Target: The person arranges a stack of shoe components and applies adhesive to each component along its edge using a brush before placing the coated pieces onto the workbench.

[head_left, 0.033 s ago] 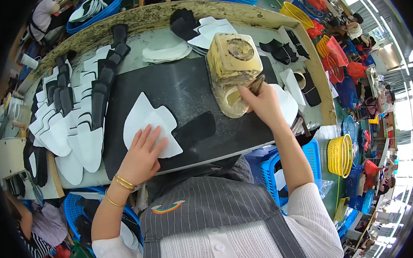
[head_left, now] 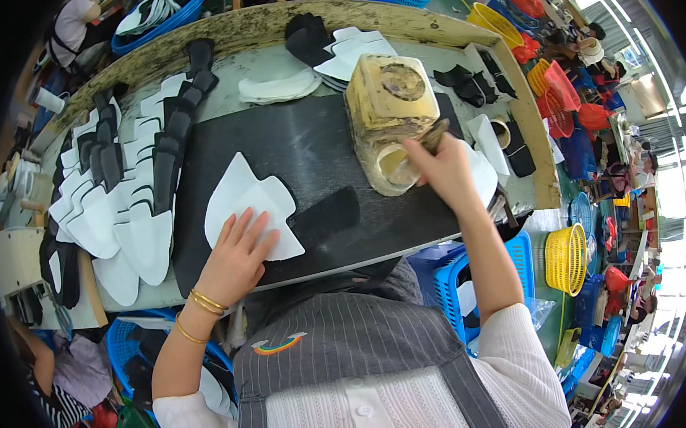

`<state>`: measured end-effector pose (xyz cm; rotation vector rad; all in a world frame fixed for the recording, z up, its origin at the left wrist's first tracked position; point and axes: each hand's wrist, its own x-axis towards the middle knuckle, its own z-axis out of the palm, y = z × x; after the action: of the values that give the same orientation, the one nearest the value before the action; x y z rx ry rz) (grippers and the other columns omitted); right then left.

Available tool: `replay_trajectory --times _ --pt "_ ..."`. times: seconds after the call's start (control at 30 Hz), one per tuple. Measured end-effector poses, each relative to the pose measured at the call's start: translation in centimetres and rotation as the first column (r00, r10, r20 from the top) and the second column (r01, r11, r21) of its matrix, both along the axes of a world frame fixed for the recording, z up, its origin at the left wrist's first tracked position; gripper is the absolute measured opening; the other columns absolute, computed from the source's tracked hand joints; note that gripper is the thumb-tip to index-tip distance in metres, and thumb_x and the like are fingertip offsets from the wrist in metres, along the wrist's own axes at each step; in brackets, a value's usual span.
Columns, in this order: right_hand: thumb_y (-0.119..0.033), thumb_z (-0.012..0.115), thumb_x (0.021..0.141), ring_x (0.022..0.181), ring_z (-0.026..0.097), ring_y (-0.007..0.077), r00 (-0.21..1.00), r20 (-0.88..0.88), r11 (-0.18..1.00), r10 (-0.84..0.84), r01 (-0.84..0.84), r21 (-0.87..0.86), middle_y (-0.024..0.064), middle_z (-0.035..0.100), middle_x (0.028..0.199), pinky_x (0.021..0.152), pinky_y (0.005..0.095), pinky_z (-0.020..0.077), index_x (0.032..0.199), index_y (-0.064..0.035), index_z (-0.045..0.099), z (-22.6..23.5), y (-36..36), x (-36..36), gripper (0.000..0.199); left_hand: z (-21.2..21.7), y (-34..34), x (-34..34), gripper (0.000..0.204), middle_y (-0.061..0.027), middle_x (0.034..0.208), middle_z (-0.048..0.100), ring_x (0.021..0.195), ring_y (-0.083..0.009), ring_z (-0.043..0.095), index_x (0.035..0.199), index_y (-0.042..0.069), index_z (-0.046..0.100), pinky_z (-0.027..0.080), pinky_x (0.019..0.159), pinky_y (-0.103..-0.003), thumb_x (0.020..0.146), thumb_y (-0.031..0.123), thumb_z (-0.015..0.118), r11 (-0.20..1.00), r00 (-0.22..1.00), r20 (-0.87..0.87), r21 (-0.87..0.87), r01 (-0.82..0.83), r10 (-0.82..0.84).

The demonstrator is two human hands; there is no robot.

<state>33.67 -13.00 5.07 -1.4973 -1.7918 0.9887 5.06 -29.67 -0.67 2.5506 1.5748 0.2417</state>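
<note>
My left hand [head_left: 243, 254] lies with its fingers spread on a white shoe-shaped cut piece [head_left: 244, 195], holding it down on the black work mat [head_left: 294, 143]. Beside that piece's right edge is a flat black piece [head_left: 326, 218]. My right hand [head_left: 447, 170] is closed around a brush [head_left: 435, 136] with a dark, worn handle. The brush's lower end is at the round mouth of a yellowed, glue-crusted plastic container [head_left: 390, 109]; fingers and rim partly hide its bristles.
Overlapping white and black pieces [head_left: 139, 200] line the left side of the table. White stacks [head_left: 280, 87] and black pieces [head_left: 307, 38] lie at the back. A raised wooden edge [head_left: 235, 27] borders the table. Blue baskets [head_left: 521, 260] stand below it.
My right hand has shifted slightly to the right with the brush, at the container's mouth. My left hand and the white piece stay practically where they were.
</note>
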Motion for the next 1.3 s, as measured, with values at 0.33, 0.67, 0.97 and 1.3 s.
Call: replay_trajectory --times 0.33,0.67,0.97,1.3 --pt "-0.019 0.057 0.087 0.041 0.047 0.0077 0.927 -0.365 0.933 0.089 -0.206 -0.296 0.0034 0.057 0.065 0.035 0.0181 0.0334 0.091 -0.0019 0.056 -0.1 -1.9 -3.3 0.017 0.4 -2.1 1.0 0.049 -0.013 0.123 0.049 0.116 -0.0338 0.043 0.113 0.013 0.056 0.033 0.096 -0.048 0.065 0.016 0.065 0.997 0.993 0.086 -0.011 -0.082 0.083" --pt "-0.018 0.062 0.084 0.046 0.05 0.0049 0.919 -0.179 0.887 0.352 -0.388 -0.249 0.003 0.058 0.062 0.039 0.0197 0.0403 0.078 0.0013 0.058 -2.7 -3.5 -14.0 0.02 -1.4 -1.4 -0.8 0.063 -0.0061 0.124 0.046 0.117 -0.0332 0.038 0.112 0.023 0.059 0.031 0.095 -0.048 0.051 0.024 0.071 0.999 0.946 0.324 0.015 -0.04 0.033" --pt "-0.019 0.062 0.083 0.048 0.049 0.0042 0.872 -0.162 0.857 0.461 -0.485 -0.175 0.0007 0.057 0.061 0.041 0.0199 0.0388 0.075 0.0 0.057 -3.4 -1.4 -16.8 0.021 -1.5 -1.2 -1.2 0.057 -0.0069 0.124 0.047 0.122 -0.0324 0.036 0.111 0.022 0.057 0.029 0.098 -0.049 0.057 0.029 0.073 0.999 0.943 0.33 0.01 -0.042 0.036" --pt "-0.022 0.062 0.084 0.04 0.044 0.0046 0.914 -0.277 0.89 0.296 -0.369 -0.267 0.0004 0.054 0.059 0.036 0.0199 0.0321 0.081 -0.001 0.057 -2.5 -0.2 -17.2 0.022 -1.6 -1.4 -1.2 0.058 -0.0065 0.121 0.046 0.126 -0.0393 0.029 0.11 0.024 0.059 0.029 0.095 -0.05 0.054 0.028 0.073 0.997 0.929 0.362 -0.031 -0.071 0.077"
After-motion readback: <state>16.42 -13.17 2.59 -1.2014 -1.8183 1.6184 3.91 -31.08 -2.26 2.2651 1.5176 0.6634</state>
